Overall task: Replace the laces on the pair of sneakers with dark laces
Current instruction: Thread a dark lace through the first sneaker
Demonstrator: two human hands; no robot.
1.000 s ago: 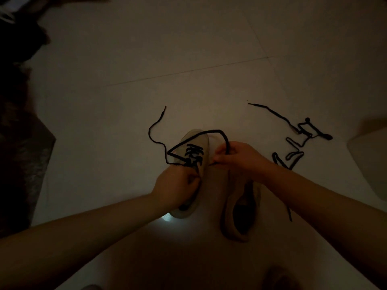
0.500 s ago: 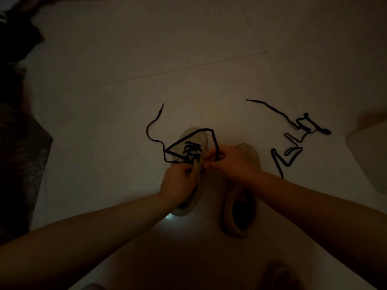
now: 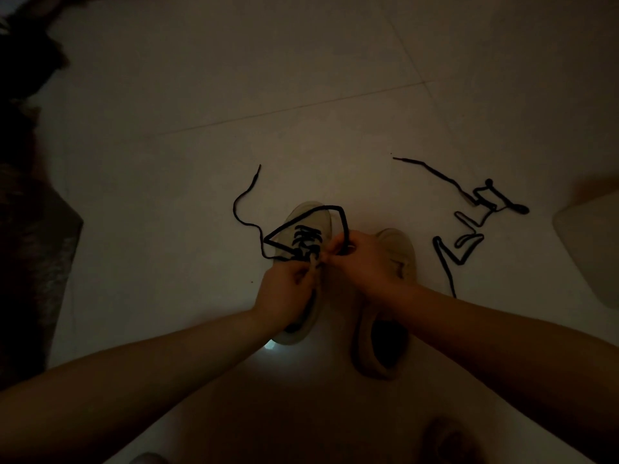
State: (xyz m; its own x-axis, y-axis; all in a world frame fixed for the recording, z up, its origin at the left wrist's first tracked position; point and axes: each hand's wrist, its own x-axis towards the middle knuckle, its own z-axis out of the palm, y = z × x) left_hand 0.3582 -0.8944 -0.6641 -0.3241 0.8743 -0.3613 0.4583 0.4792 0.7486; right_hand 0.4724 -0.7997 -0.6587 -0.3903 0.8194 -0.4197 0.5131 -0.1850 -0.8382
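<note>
Dark lace [image 3: 339,218] pinched in right fingers [image 3: 335,247] (curled tight)

left hand [image 3: 286,291]: fingers curling, pinching at its fingertips | right hand [image 3: 360,259]: fingers curling, pinching, knuckles facing up | both bare forearms: reaching forward from the lower corners, hands nearly touching

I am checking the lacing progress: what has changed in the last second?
The right hand moved left to meet the left hand over the left sneaker, drawing the lace loop smaller. Both hands grip as before. The right sneaker and the spare lace stayed put.
</note>
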